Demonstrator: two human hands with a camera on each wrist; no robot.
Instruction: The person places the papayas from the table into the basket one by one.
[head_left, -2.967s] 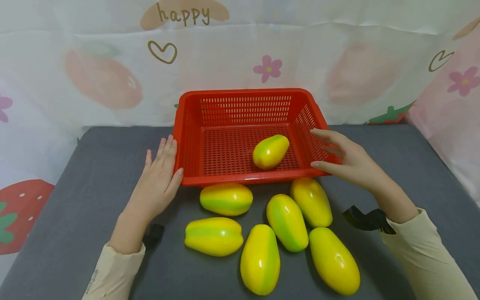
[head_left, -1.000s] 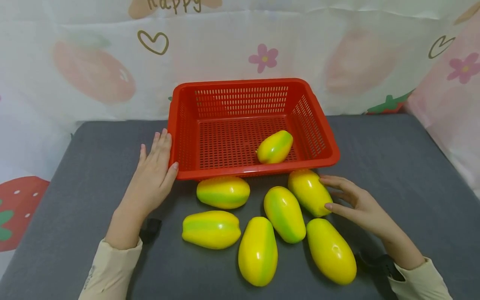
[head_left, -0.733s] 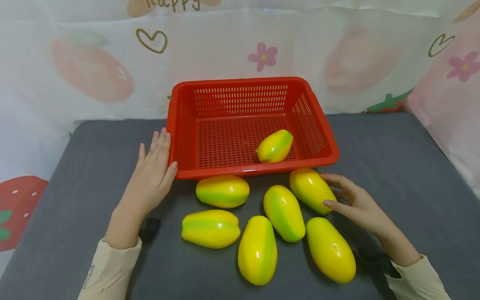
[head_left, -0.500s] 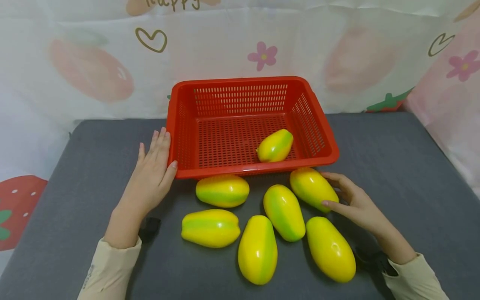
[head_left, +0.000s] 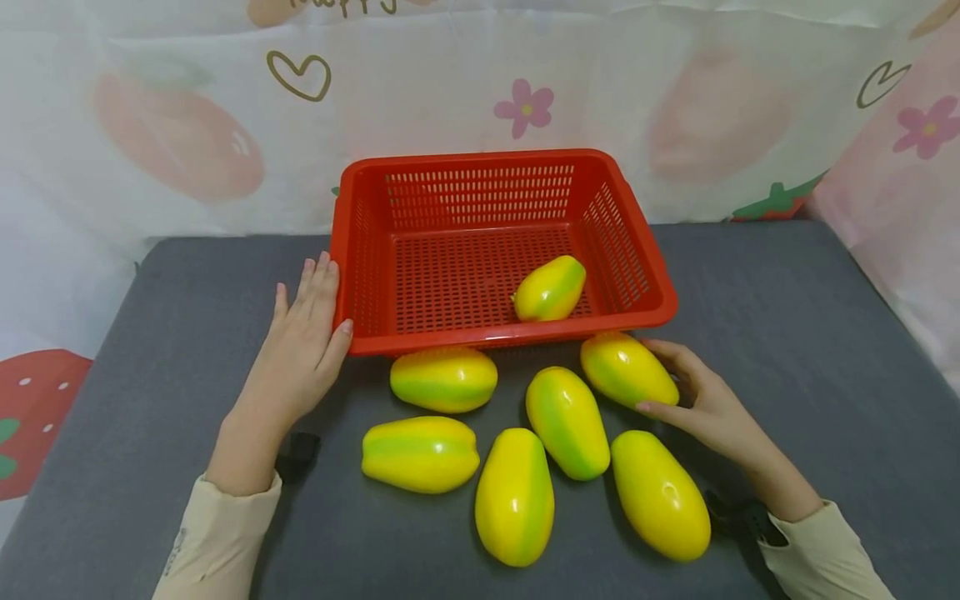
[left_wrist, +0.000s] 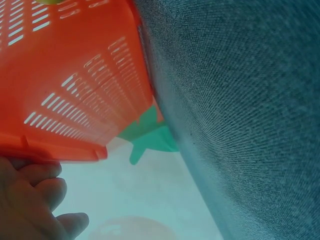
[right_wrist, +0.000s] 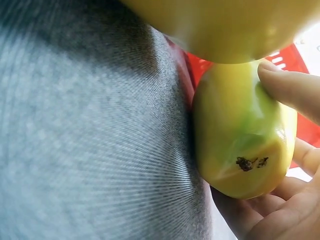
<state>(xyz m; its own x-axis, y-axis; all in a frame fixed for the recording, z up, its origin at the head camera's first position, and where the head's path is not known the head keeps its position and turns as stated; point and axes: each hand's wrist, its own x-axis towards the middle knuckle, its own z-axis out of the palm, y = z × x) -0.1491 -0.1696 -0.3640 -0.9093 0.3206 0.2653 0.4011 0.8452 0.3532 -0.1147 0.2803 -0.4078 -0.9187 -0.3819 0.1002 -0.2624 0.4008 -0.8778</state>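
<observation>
A red plastic basket [head_left: 487, 337] stands at the back of the table, with one yellow-green papaya [head_left: 551, 289] lying in its right half. My left hand [head_left: 296, 354] rests against the basket's left side with its fingers straight; in the left wrist view its fingers [left_wrist: 45, 187] touch the rim. Just in front of the basket's right corner, my right hand [head_left: 708, 408] grips another papaya [head_left: 626, 367]. In the right wrist view the thumb [right_wrist: 287, 87] lies on one side of this papaya [right_wrist: 240, 130] and the other fingers curl around the opposite side.
Several more papayas lie loose in front of the basket, among them one papaya [head_left: 444, 380] close to its front wall and one papaya [head_left: 660, 496] near my right wrist. Grey cloth [head_left: 787, 333] covers the table. A printed curtain [head_left: 420, 92] hangs right behind the basket.
My right hand has left the basket's right side, come down to the papaya at the front right corner and closed round it, turning it slightly. My left hand has stayed at the basket.
</observation>
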